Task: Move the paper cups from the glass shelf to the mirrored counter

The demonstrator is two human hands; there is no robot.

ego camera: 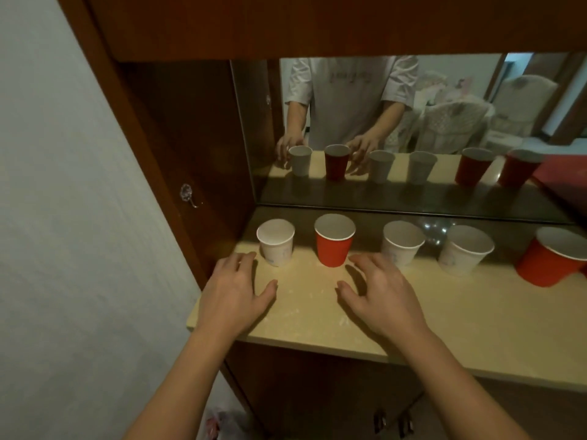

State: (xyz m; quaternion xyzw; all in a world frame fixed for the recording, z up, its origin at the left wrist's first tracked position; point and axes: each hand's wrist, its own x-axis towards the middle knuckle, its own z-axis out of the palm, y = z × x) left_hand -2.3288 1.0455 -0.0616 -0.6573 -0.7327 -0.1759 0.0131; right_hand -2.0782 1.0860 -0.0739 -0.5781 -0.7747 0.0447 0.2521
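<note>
Several paper cups stand upright in a row on the beige counter (pixel 317 309) in front of the mirror (pixel 413 122): a white cup (pixel 276 242) at the left, a red cup (pixel 334 241), two more white cups (pixel 401 244) (pixel 463 250), and a red cup (pixel 549 257) at the right edge. My left hand (pixel 236 293) hovers open just before the leftmost white cup. My right hand (pixel 379 293) is open too, its fingers close to the first red cup. Neither hand holds anything. No glass shelf is in view.
A dark wooden cabinet wall (pixel 178 147) with a small hook (pixel 187 193) closes the left side, and a wooden panel (pixel 317 23) hangs overhead. The mirror shows a person's torso, the cups and a room behind. Cabinet doors sit below the counter.
</note>
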